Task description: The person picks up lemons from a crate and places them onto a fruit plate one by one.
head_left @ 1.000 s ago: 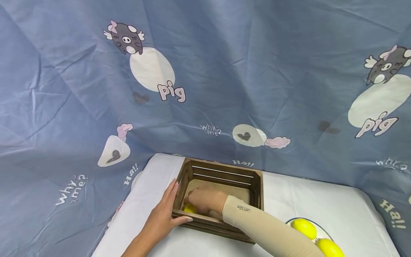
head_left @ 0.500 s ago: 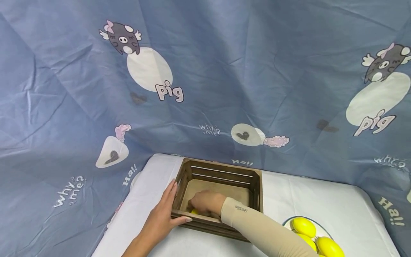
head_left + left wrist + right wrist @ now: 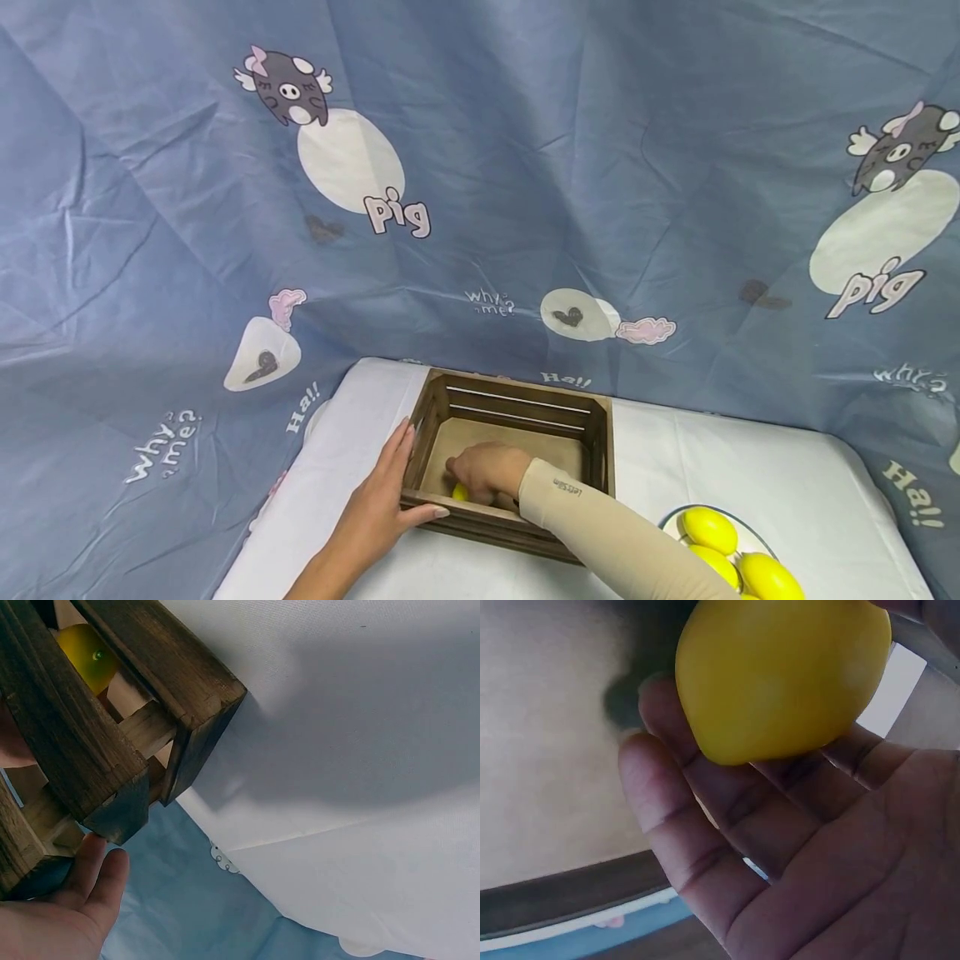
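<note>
A dark wooden slatted crate (image 3: pixel 487 527) stands on the white-covered table. My left hand (image 3: pixel 375 500) rests against its left front corner, fingers straight along the left end and thumb on the front wall. In the left wrist view, fingertips (image 3: pixel 112 877) touch the crate's wood. Down inside, near the front wall, my right hand (image 3: pixel 491 471) holds a yellow lemon (image 3: pixel 460 492), mostly hidden by hand and wall in the head view. The right wrist view shows that lemon (image 3: pixel 780 682) between the curled fingers and the thumb. Through a slat gap, the left wrist view shows a lemon (image 3: pixel 86 656).
To the right of the crate, a white plate (image 3: pixel 741 533) with a dark rim carries several lemons (image 3: pixel 710 531), partly cut off by the frame and the right sleeve (image 3: pixel 607 533). A blue printed cloth (image 3: pixel 480 167) hangs behind the table and at its left.
The right hand has shifted slightly to the right inside the crate, and the lemon has moved with it. More lemons on the plate have come into sight. The left hand stays on the crate.
</note>
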Demonstrator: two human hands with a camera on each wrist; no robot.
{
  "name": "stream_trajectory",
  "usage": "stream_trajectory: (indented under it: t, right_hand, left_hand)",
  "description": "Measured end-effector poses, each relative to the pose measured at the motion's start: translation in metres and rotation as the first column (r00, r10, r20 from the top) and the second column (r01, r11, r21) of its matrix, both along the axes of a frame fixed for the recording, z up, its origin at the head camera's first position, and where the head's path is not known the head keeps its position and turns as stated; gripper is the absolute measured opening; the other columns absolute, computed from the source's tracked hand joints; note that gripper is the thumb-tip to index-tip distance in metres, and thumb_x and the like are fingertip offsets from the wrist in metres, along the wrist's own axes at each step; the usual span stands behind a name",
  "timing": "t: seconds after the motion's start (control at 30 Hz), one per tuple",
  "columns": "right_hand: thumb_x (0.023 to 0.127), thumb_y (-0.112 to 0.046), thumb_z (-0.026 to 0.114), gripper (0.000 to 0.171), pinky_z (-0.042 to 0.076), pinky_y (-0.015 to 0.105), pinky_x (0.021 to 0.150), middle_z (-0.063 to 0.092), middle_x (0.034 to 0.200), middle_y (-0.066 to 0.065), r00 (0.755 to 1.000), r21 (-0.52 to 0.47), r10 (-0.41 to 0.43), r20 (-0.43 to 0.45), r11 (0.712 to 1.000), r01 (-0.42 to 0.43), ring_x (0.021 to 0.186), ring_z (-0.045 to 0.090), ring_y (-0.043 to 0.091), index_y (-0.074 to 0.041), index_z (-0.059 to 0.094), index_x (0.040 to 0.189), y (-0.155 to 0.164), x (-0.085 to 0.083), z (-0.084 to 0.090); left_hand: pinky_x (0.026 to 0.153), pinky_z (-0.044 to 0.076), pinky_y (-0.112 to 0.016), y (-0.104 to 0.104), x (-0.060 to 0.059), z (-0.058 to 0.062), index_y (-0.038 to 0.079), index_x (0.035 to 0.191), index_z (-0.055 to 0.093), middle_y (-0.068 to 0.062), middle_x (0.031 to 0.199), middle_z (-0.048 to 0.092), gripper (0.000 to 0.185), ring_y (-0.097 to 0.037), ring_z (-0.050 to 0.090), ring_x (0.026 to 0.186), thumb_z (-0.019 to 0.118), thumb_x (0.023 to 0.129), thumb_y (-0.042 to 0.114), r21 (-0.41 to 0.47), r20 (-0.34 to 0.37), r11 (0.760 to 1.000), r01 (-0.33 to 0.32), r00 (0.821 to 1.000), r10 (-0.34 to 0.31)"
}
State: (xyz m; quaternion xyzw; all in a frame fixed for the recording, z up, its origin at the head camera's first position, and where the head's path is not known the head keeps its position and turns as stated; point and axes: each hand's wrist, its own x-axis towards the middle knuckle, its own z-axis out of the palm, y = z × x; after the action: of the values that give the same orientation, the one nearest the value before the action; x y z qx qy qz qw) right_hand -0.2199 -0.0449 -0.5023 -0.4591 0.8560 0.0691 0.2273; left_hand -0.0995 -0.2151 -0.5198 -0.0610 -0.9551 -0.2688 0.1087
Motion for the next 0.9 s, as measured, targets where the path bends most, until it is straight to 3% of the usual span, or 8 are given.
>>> stream_trajectory:
  t: [0.23, 0.43, 0.7, 0.9]
  right_hand:
    - [0.083, -0.017, 0.086, 0.037, 0.047, 0.024, 0.057, 0.056, 0.076, -0.005, 0.996, -0.056, -0.037, 0.076, 0.998, 0.041, 0.065, 0.051, 0.011, -0.017, 0.061, 0.11, 0.012, -0.003, 0.015]
    - [0.086, -0.027, 0.085, 0.04, 0.047, 0.022, 0.063, 0.055, 0.082, -0.005, 0.996, -0.153, -0.031, 0.083, 0.987, 0.044, 0.07, 0.053, 0.008, -0.014, 0.06, 0.114, 0.023, -0.004, 0.029]
    - [0.082, -0.04, 0.082, 0.05, 0.048, 0.03, 0.058, 0.054, 0.088, -0.007, 0.995, -0.187, -0.099, -0.031, 0.978, 0.091, 0.068, 0.054, 0.011, -0.02, 0.057, 0.121, 0.047, 0.001, 0.063]
    - [0.079, -0.04, 0.083, 0.055, 0.047, 0.028, 0.061, 0.053, 0.094, -0.007, 0.985, -0.293, -0.065, -0.161, 0.956, 0.015, 0.078, 0.052, 0.011, -0.021, 0.054, 0.122, 0.072, 0.016, 0.093]
  left_hand:
    - [0.096, 0.054, -0.054, 0.007, -0.003, -0.002, 0.004, 0.166, 0.023, -0.01, 0.173, 0.019, 0.127, -0.038, 0.048, 0.142, 0.096, 0.071, 0.045, 0.005, -0.018, 1.0, 0.021, 1.0, -0.02]
    - [0.094, 0.055, -0.052, 0.007, -0.002, -0.001, 0.005, 0.166, 0.023, -0.011, 0.173, 0.018, 0.125, -0.038, 0.05, 0.14, 0.096, 0.072, 0.045, 0.014, -0.026, 1.0, 0.027, 0.999, -0.027]
    - [0.092, 0.056, -0.054, 0.003, -0.002, 0.001, 0.007, 0.166, 0.023, -0.011, 0.172, 0.019, 0.124, -0.04, 0.052, 0.138, 0.095, 0.073, 0.046, 0.025, -0.003, 1.0, 0.018, 1.0, -0.018]
    - [0.092, 0.055, -0.056, -0.001, -0.001, 0.001, 0.007, 0.167, 0.021, -0.011, 0.173, 0.015, 0.123, -0.042, 0.051, 0.138, 0.094, 0.075, 0.044, 0.037, 0.043, 0.999, 0.015, 0.999, -0.016]
